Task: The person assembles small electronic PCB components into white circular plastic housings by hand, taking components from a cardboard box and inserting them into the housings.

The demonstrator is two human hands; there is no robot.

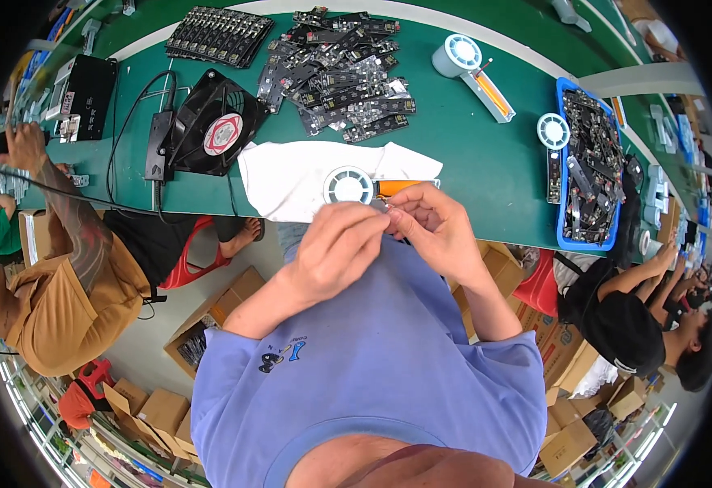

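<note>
My left hand [336,248] and my right hand [437,228] meet at the table's front edge, fingertips pinched together. Between them shows a bit of a small dark grey piece [381,205], mostly covered by the fingers, its kind unclear. Just beyond lies a light-blue handheld fan housing [349,186] with a round spoked head and an orange cylindrical cell [392,188] in its handle. This housing rests on a white cloth [287,175]; my fingers partly hide its handle.
Loose circuit boards [340,73] are heaped at the back, beside neat rows of boards [219,37]. A black fan [216,122] stands left. Another fan housing [462,55] lies back right, near a blue bin [563,220] of boards. Co-workers sit on both sides.
</note>
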